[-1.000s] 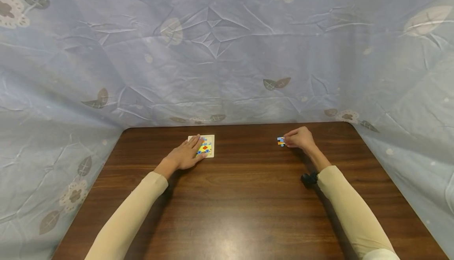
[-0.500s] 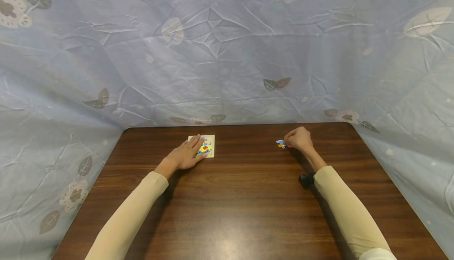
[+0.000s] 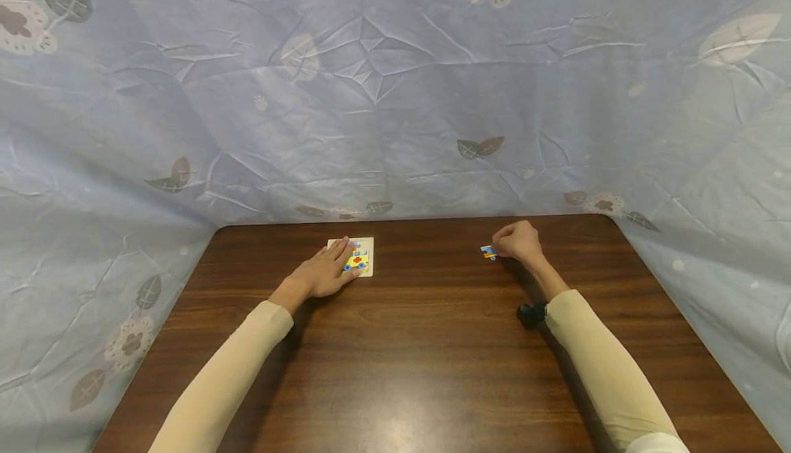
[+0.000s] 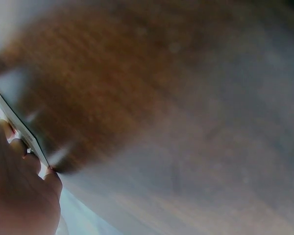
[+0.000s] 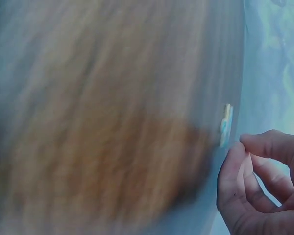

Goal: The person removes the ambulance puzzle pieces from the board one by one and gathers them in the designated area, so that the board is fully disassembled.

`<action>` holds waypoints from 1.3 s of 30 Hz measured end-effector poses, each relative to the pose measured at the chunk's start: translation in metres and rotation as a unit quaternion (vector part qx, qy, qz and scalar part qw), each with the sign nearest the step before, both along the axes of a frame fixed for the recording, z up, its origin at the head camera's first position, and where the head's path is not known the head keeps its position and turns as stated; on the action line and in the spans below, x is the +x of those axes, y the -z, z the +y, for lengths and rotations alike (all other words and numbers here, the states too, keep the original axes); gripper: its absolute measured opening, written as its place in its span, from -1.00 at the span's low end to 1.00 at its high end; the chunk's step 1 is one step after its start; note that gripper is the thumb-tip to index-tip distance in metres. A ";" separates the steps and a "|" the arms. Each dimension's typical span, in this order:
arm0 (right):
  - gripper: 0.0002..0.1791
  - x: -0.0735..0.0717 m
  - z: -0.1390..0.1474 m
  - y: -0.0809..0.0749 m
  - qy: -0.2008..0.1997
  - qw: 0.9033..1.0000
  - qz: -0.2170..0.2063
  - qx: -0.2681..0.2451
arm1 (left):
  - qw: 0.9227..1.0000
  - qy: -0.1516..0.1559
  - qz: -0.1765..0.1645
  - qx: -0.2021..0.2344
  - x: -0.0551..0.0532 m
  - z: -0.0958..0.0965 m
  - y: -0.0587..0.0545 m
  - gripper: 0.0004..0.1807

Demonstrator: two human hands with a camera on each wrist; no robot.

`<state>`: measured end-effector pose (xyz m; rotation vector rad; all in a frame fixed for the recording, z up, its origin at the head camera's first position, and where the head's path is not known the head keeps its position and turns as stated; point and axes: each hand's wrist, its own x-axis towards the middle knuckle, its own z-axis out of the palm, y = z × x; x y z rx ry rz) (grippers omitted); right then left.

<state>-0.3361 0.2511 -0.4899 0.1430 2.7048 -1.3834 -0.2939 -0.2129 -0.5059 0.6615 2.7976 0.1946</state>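
My left hand [image 3: 321, 273] lies flat across the left side of a small square puzzle board [image 3: 369, 248] near the back of the table. A yellow vehicle with a red cross and blue wheels shows on the board beside my fingers. In the left wrist view the board's edge [image 4: 20, 126] runs past my fingertips. Over at the right, my right hand [image 3: 520, 241] pinches a small blue and orange jigsaw piece [image 3: 488, 252] between thumb and index finger. The right wrist view shows that piece almost edge-on at the fingertips.
The dark brown wooden table [image 3: 395, 343] stretches between and in front of both arms. Behind it and at both sides hangs a pale blue patterned cloth [image 3: 371, 130]. A black wrist device [image 3: 531, 314] sits at my right cuff.
The right hand has shifted slightly left, and the jigsaw piece has turned a little in its fingers. My left hand has stayed on the board.
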 end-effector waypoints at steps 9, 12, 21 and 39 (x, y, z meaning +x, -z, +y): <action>-0.76 -0.005 -0.043 -0.020 -0.074 0.996 0.051 -0.016 | 1.000 -0.005 -0.002 0.002 0.000 0.000 0.001 -0.10; -0.77 -0.007 -0.064 -0.026 -0.100 0.993 0.059 -0.024 | 1.000 -0.004 0.000 0.003 0.000 -0.001 0.001 -0.09; -0.82 -0.011 -0.116 -0.034 -0.143 0.986 0.074 -0.035 | 1.000 -0.004 0.002 0.003 0.001 0.000 -0.001 -0.07; -0.82 -0.021 -0.198 -0.034 -0.218 0.973 0.080 -0.004 | 0.999 -0.041 -0.011 0.003 0.002 -0.013 0.004 -0.01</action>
